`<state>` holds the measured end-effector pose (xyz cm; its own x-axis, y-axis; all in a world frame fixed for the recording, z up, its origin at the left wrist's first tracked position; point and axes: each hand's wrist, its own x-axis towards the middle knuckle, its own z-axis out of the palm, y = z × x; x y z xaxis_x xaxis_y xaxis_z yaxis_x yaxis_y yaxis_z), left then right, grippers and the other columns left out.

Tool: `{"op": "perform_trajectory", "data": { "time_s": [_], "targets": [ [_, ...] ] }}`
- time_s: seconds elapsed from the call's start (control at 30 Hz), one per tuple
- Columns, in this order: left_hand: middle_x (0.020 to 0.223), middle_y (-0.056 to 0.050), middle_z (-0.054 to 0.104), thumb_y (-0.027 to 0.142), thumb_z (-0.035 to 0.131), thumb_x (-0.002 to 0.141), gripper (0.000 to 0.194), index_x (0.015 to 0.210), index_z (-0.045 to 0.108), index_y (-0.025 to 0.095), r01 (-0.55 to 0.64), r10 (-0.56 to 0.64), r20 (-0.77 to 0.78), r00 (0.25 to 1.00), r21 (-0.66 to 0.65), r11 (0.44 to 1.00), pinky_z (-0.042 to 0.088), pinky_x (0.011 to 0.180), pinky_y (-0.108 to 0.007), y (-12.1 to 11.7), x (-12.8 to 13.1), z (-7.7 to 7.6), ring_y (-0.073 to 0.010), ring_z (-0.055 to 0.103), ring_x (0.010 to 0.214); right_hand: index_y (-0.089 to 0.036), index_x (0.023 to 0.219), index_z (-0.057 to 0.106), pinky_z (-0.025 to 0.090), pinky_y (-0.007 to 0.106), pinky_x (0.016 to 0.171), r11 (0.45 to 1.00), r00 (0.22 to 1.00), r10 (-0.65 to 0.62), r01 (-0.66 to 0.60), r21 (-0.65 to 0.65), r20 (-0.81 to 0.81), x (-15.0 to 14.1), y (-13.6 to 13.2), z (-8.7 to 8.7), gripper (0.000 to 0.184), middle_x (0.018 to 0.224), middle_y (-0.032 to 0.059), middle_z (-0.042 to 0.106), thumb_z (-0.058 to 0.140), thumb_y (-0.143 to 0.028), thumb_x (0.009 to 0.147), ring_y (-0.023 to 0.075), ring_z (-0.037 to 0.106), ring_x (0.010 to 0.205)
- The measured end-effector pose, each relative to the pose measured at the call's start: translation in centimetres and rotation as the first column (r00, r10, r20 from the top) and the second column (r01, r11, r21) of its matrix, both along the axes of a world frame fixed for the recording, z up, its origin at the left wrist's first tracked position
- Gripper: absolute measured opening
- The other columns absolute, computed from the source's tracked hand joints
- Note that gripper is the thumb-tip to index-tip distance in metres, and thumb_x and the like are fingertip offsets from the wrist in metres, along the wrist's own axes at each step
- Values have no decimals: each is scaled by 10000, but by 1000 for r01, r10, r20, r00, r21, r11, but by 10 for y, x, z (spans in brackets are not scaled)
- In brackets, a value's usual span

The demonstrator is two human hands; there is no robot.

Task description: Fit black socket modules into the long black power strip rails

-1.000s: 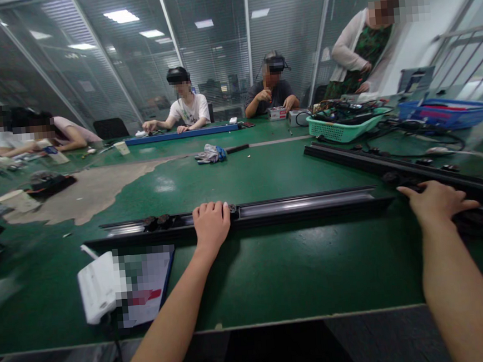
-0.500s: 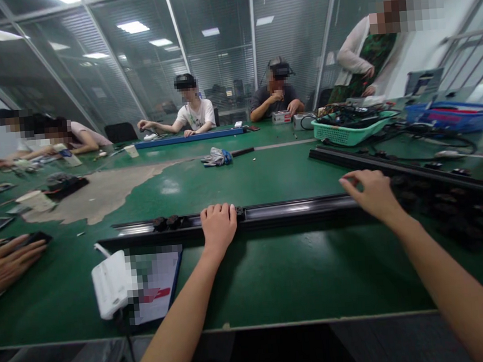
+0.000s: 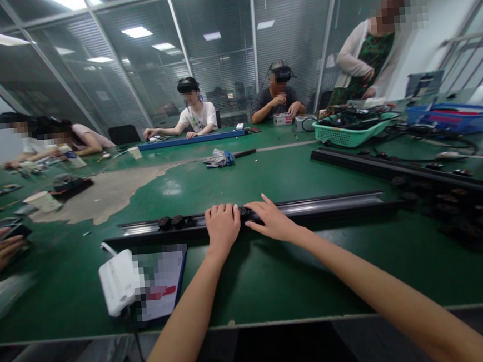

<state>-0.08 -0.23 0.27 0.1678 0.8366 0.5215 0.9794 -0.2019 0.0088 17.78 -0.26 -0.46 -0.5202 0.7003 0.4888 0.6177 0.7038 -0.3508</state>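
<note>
Left hand: I have the left hand (image 3: 223,227) over a long black metal rail with a silvery channel (image 3: 323,213), fingers together and curled; I cannot tell how firmly they grip.
Right hand: my right hand (image 3: 272,220) meets the same rail, thumb and forefinger parted beside a small black block (image 3: 242,210); I cannot tell whether they hold it.
Knobs: two round black knobs (image 3: 178,221) sit along the rail, left of the left fingers.
Labels: nearer than those fingers, to their left, a blue-edged pale sheet (image 3: 162,293) shows a red band, its writing blurred; far beyond, a grey-and-red carton (image 3: 282,119) reads too small.
</note>
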Motion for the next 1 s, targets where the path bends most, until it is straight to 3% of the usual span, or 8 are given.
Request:
{"op": "perform_trajectory", "data": {
  "time_s": [0.1, 0.2, 0.4, 1.0],
  "targets": [
    [990, -118, 692, 373, 318, 1001, 384, 910, 653, 206, 1, -1, 7, 1000, 1, 1000, 333, 896, -428, 0, 0, -1, -278, 552, 994, -215, 1260, 530, 335, 477, 1108, 998, 997, 8, -14, -69, -82, -13, 9, -2, 382, 1257, 92, 622, 539, -358, 905, 217, 563, 1172],
    [978, -111, 691, 373, 316, 1002, 383, 900, 648, 211, -8, 8, -2, 1000, 6, 1000, 331, 892, -425, 0, 1, -1, -273, 553, 989, -206, 1213, 557, 438, 400, 991, 996, 993, -60, 52, -79, -105, -19, 11, -2, 342, 1200, 91, 634, 535, -350, 903, 219, 565, 1130],
    [990, -120, 690, 375, 303, 1006, 400, 908, 650, 201, -18, 18, 7, 1000, -14, 1000, 327, 891, -433, 0, 2, -2, -282, 549, 995, -241, 1102, 608, 453, 389, 905, 978, 977, -202, 198, -64, -69, -28, 8, -5, 255, 1103, 67, 639, 533, -404, 920, 229, 566, 1040],
    [1000, -128, 687, 372, 294, 1005, 410, 923, 657, 199, -14, 14, 3, 1000, -23, 1000, 328, 896, -436, -1, 2, 0, -287, 549, 1003, -258, 1039, 628, 452, 339, 831, 973, 969, -207, 189, -132, -137, -25, 10, -5, 198, 1070, 42, 632, 570, -385, 898, 202, 587, 989]
  ]
}}
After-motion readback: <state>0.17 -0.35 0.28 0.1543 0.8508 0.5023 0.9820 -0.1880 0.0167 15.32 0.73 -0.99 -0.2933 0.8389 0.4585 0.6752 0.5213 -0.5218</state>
